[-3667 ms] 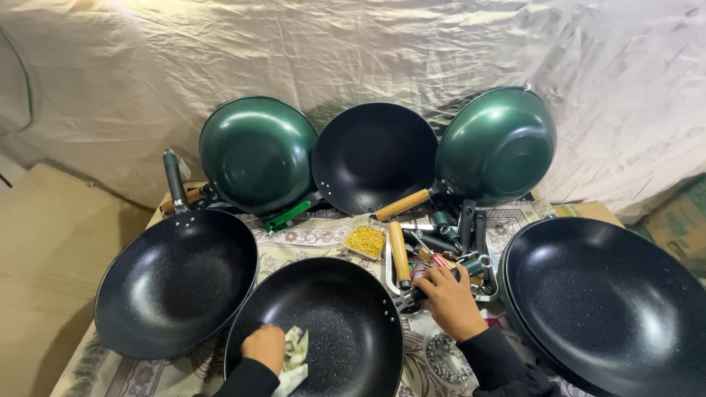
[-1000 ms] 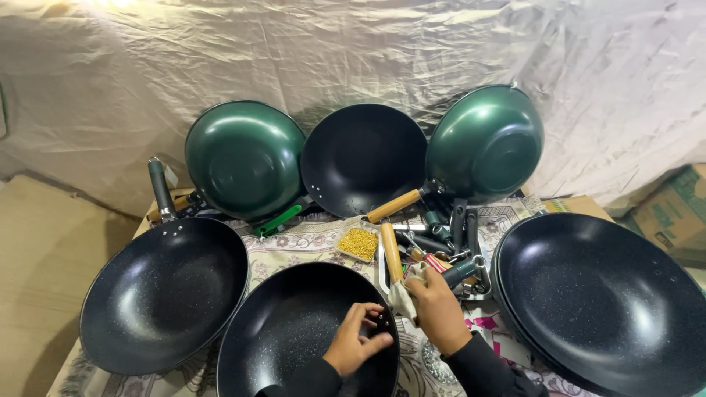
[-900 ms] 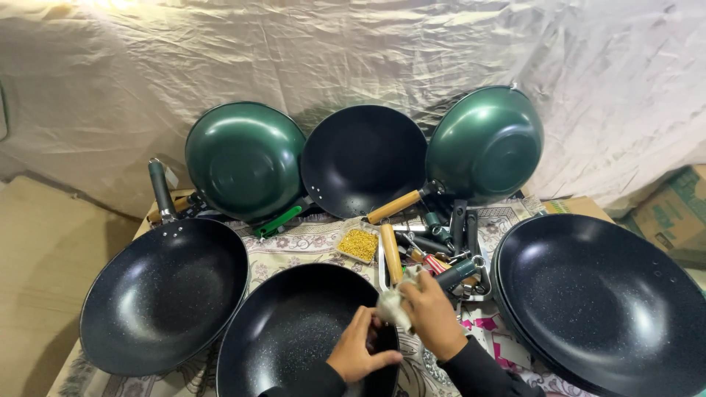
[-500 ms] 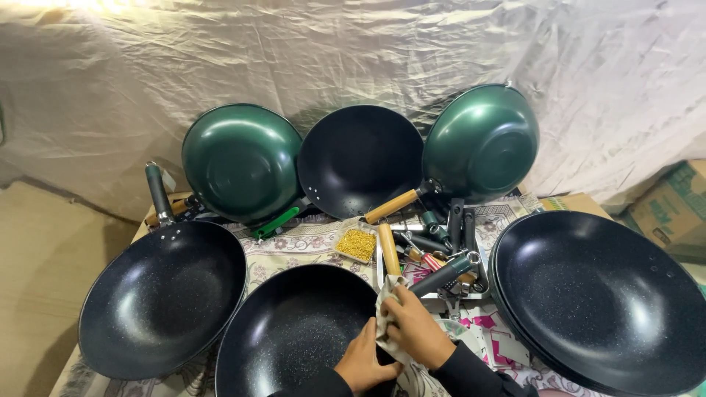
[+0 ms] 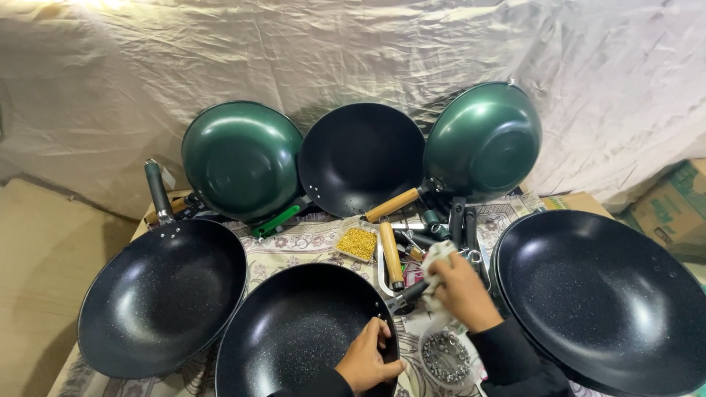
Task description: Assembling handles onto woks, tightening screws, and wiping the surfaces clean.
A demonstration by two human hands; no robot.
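A black speckled pan [image 5: 294, 331] lies in front of me on a patterned tablecloth. My left hand [image 5: 365, 359] grips its right rim near the handle joint. My right hand [image 5: 462, 290] holds a whitish cloth [image 5: 435, 259] wrapped around the pan's dark handle [image 5: 409, 295], just right of the rim. Next to that hand lie loose wooden handles [image 5: 391, 254] and dark handles [image 5: 454, 220].
A black pan [image 5: 158, 294] sits at left and a big black pan [image 5: 599, 298] at right. Two green pans [image 5: 239, 158] [image 5: 485, 140] and a black one [image 5: 360, 158] lean on the cloth backdrop. A tray of yellow bits [image 5: 357, 242] and a bag of metal washers [image 5: 443, 357] lie near.
My left hand moved from the pan's left rim to its right rim. The cloth passed to my right hand, which came off the pile of handles and closed on the pan's handle.
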